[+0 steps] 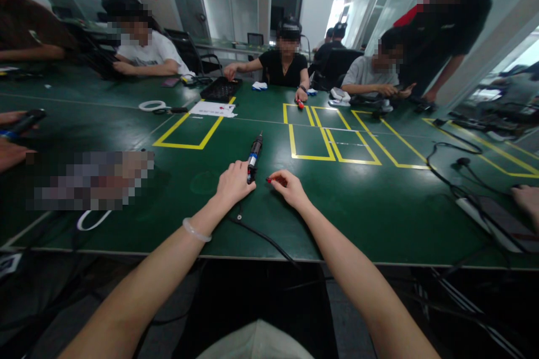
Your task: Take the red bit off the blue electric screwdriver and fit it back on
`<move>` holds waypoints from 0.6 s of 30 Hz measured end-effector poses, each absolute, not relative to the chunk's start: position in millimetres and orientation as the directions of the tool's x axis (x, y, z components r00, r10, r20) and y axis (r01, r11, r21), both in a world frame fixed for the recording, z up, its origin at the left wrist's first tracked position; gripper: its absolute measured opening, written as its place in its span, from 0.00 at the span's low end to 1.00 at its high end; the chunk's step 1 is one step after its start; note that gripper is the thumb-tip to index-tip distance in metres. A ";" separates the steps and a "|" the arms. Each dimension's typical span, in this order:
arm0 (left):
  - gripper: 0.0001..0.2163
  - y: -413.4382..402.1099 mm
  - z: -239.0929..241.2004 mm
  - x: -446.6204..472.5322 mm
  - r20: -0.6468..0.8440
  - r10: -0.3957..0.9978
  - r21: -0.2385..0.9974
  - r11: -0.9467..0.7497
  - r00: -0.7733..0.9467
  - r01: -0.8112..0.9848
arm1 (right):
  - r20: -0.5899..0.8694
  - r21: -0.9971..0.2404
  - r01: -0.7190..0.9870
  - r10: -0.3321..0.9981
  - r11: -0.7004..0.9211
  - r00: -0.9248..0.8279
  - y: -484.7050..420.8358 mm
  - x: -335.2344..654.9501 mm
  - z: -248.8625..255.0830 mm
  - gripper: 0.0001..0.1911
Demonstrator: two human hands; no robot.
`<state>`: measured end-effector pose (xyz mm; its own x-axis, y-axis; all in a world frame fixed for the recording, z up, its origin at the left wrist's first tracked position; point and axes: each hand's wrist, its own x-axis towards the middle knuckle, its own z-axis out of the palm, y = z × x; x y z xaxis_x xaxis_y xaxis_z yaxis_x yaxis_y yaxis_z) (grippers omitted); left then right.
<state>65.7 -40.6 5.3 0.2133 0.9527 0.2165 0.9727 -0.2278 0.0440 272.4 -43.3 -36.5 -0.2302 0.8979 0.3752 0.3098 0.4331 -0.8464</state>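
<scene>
My left hand (234,184) is closed round the lower end of a black electric screwdriver (255,152) with a blue and silver band. The tool lies at a slant over the green table, its thin bit pointing away from me. Just to the right, my right hand (290,188) pinches a small red piece (268,180) between thumb and fingertips; its exact kind is too small to make out. A short gap separates that piece from the screwdriver. Below the hands, a black cable (265,241) runs toward the table's front edge.
Yellow tape frames (312,157) mark the green table (236,238). A black tray (219,88) and a white paper sheet (210,109) lie farther back. Black cables (438,165) and a flat box (501,224) are at right. Several people sit across; other hands show at both sides.
</scene>
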 end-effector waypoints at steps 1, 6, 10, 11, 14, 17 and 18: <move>0.24 -43.8 4.8 70.1 0.217 0.945 0.045 -0.260 0.245 0.965 | 0.383 -0.841 0.315 0.896 0.439 -0.225 -43.2 272.5 -36.4 0.07; 0.24 -55.8 4.5 82.1 0.220 0.899 0.055 -0.398 0.378 0.916 | 0.397 -0.822 0.335 0.885 0.460 -0.242 -42.5 272.8 -38.0 0.04; 0.24 -59.8 3.8 84.4 0.219 0.882 0.071 -0.441 0.418 0.895 | 0.390 -0.810 0.359 0.883 0.463 -0.260 -42.6 272.6 -39.6 0.03; 0.24 -60.0 3.6 84.4 0.215 0.883 0.078 -0.442 0.418 0.894 | 0.389 -0.812 0.356 0.884 0.462 -0.260 -42.6 272.5 -39.8 0.03; 0.25 -59.8 3.4 83.9 0.206 0.886 0.095 -0.440 0.415 0.893 | 0.392 -0.817 0.342 0.882 0.465 -0.263 -42.7 272.4 -39.6 0.04; 0.25 -59.5 4.0 83.7 0.198 0.887 0.099 -0.440 0.416 0.892 | 0.400 -0.804 0.353 0.875 0.478 -0.274 -42.8 271.8 -38.9 0.03; 0.25 -59.6 4.3 83.8 0.195 0.888 0.098 -0.441 0.417 0.892 | 0.403 -0.795 0.365 0.872 0.485 -0.279 -42.9 271.4 -38.7 0.03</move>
